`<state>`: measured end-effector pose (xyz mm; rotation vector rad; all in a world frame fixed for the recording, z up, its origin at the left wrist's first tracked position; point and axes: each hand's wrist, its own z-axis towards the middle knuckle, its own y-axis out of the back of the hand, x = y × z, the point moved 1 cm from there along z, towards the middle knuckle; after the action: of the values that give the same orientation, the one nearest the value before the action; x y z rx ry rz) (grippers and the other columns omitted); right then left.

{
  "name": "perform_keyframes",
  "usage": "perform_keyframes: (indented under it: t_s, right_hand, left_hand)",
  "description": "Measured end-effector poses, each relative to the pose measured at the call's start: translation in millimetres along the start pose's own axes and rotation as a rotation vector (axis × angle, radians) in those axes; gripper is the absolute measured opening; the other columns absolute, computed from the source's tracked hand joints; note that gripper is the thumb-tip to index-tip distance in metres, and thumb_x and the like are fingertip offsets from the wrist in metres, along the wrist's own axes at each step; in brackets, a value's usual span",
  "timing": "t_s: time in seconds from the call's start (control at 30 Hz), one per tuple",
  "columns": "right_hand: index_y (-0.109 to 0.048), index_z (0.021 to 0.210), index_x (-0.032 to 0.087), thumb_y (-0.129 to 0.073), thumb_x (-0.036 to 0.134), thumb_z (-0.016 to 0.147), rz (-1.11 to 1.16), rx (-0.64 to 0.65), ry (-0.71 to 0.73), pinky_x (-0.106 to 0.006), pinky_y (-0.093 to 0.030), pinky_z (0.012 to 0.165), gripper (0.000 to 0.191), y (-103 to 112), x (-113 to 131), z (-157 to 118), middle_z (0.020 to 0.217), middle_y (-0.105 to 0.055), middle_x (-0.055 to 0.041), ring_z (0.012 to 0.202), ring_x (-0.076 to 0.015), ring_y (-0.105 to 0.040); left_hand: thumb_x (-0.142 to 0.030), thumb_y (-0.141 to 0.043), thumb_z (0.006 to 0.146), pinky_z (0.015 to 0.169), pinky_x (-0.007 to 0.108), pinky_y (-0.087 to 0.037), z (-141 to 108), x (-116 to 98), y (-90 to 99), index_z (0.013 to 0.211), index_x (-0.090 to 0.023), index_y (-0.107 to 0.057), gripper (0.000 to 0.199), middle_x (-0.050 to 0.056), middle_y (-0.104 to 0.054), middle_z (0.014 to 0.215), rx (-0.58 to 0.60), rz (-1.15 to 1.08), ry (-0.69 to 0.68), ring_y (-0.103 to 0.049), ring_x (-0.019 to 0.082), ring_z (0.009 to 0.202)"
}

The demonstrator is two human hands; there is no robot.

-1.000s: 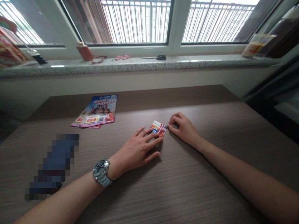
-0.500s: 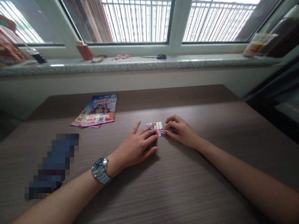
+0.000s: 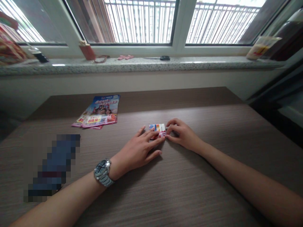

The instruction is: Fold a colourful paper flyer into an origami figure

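Observation:
A small folded leaflet [image 3: 161,127], printed in white, orange, blue and pink, lies on the brown wooden table in the head view. My left hand [image 3: 139,148] rests over its lower left part, palm down with fingers spread; part of the print is hidden beneath them. At the leaflet's right edge, my right hand [image 3: 181,134] has its thumb and fingertips pinched together on the paper. A metal watch [image 3: 103,171] circles my left wrist.
Colourful leaflets [image 3: 103,110] lie stacked at the back left of the table [image 3: 151,195]. A blurred-out dark blue object [image 3: 55,164] lies beside my left forearm. Scissors [image 3: 163,58], a red container [image 3: 87,51] and a plastic cup [image 3: 261,47] stand or lie on the windowsill.
My left fingers have shifted slightly right across the folded leaflet, one fingertip now by its lower right corner. My right fingertips have closed in slightly at its right edge.

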<state>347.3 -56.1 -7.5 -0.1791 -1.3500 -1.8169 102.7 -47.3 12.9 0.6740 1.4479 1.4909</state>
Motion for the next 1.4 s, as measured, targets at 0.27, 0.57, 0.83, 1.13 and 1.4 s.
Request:
perform_keyframes:
  t_s: [0.27, 0.57, 0.83, 1.13, 1.4]
  right_hand:
    - [-0.068, 0.085, 0.022, -0.072, 0.021, 0.089, -0.039, -0.005, -0.031, -0.041, -0.052, 0.093, 0.006, -4, -2, 3, 0.108, -0.062, -0.0074, 0.102, -0.0236, -0.063]
    - [-0.067, 0.085, 0.021, -0.071, 0.018, 0.089, -0.117, 0.017, -0.084, -0.035, -0.052, 0.084, 0.006, -1, -14, 24, 0.106, -0.061, -0.0061, 0.091, -0.0201, -0.064]
    - [-0.064, 0.085, 0.020, -0.071, 0.017, 0.089, -0.175, 0.019, -0.145, -0.028, -0.048, 0.072, 0.009, -4, -21, 37, 0.097, -0.060, -0.0022, 0.074, -0.0140, -0.059]
    - [-0.074, 0.103, 0.022, -0.064, 0.024, 0.097, -0.213, 0.014, -0.072, -0.029, -0.049, 0.076, 0.012, -5, -18, 31, 0.106, -0.064, -0.0053, 0.079, -0.0156, -0.064]
    - [-0.078, 0.113, 0.029, -0.058, 0.029, 0.101, -0.281, 0.073, 0.014, -0.032, -0.051, 0.078, 0.023, -1, -20, 23, 0.113, -0.067, -0.0073, 0.085, -0.0184, -0.066]
  left_hand:
    - [-0.048, -0.046, 0.104, 0.125, 0.059, -0.020, 0, 0, 0.2, 0.151, -0.029, -0.047, 0.050, 0.011, -0.051, 0.150, 0.011, 0.015, 0.003, -0.048, 0.030, 0.139]
    - [-0.047, -0.046, 0.105, 0.125, 0.058, -0.020, 0, -1, 2.2, 0.151, -0.030, -0.046, 0.049, 0.010, -0.052, 0.149, 0.031, 0.015, -0.002, -0.049, 0.029, 0.139]
    - [-0.048, -0.045, 0.105, 0.125, 0.057, -0.019, 0, -1, 1.8, 0.151, -0.030, -0.045, 0.050, 0.010, -0.049, 0.152, 0.032, 0.019, 0.003, -0.046, 0.029, 0.141]
    - [-0.049, -0.046, 0.104, 0.127, 0.055, -0.019, -1, -1, 1.7, 0.149, -0.028, -0.049, 0.049, 0.009, -0.050, 0.152, 0.010, 0.035, -0.002, -0.044, 0.029, 0.144]
    - [-0.049, -0.047, 0.104, 0.127, 0.057, -0.018, -2, 3, 1.7, 0.144, -0.025, -0.054, 0.047, 0.009, -0.049, 0.154, -0.024, 0.085, 0.023, -0.036, 0.031, 0.149]
